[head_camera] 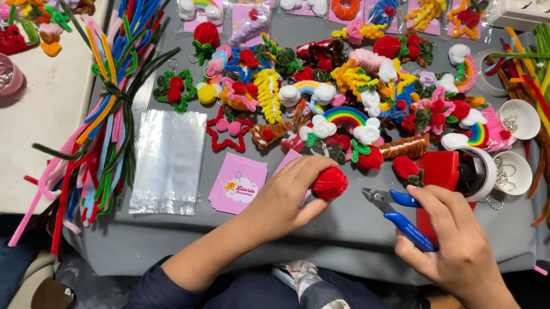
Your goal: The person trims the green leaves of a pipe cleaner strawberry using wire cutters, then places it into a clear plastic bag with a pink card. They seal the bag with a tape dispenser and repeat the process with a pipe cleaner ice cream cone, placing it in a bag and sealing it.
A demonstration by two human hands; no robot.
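Fuzzy red pipe-cleaner strawberry (330,183) held above grey cloth; blue-handled pliers (400,216) beside it

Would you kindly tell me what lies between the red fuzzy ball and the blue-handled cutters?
In the head view, only bare grey cloth separates the red fuzzy ball from the blue-handled cutters.

Grey-covered worktable beside a cream one

A grey cloth (347,230) covers the main table, its front edge hanging in folds. A cream table (23,150) stands touching it at left. Light is bright and even, with soft shadows.
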